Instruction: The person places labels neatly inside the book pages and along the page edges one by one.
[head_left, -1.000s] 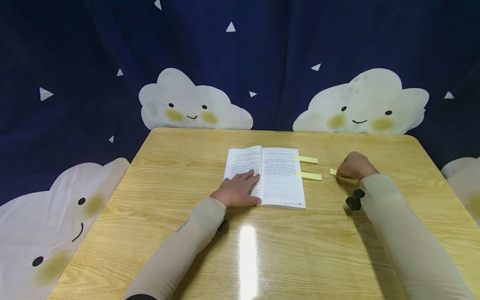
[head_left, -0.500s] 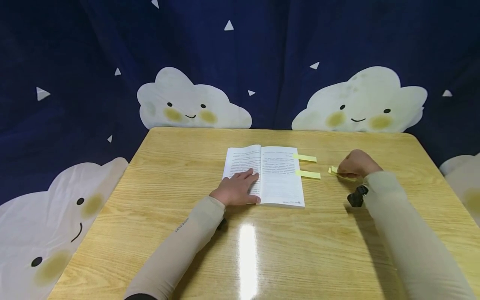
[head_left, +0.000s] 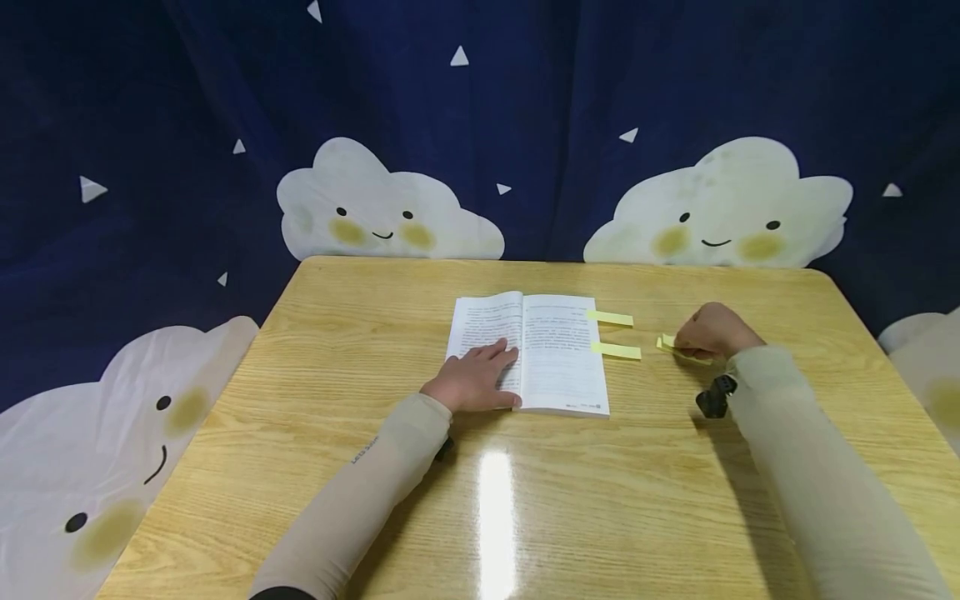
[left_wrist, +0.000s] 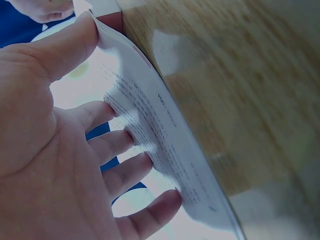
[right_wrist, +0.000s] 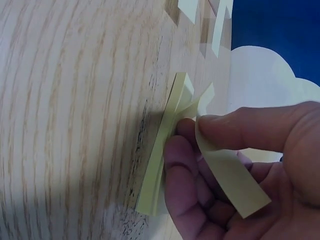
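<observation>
An open book point(head_left: 566, 379) lies on the wooden table, printed pages facing up. My left hand point(head_left: 476, 379) rests spread on its left page, thumb at the bottom edge near the spine. To the right of the book, my right hand point(head_left: 712, 331) is over a narrow pad of yellow sticky notes point(right_wrist: 166, 130). In the right wrist view, thumb and forefinger pinch one yellow sticky note point(right_wrist: 235, 182), which curves up from the pad. Its far end still meets the pad, while the other fingers curl beside the pad.
Two yellow sticky notes, an upper strip point(head_left: 613, 318) and a lower strip point(head_left: 618, 351), stick out from the book's right edge. The table point(head_left: 360, 333) reaches back to a dark blue curtain point(head_left: 540, 108) printed with clouds.
My right hand has drawn slightly to the right, and a sticky note's end now stands apart from the pad. The left hand has stayed on the book.
</observation>
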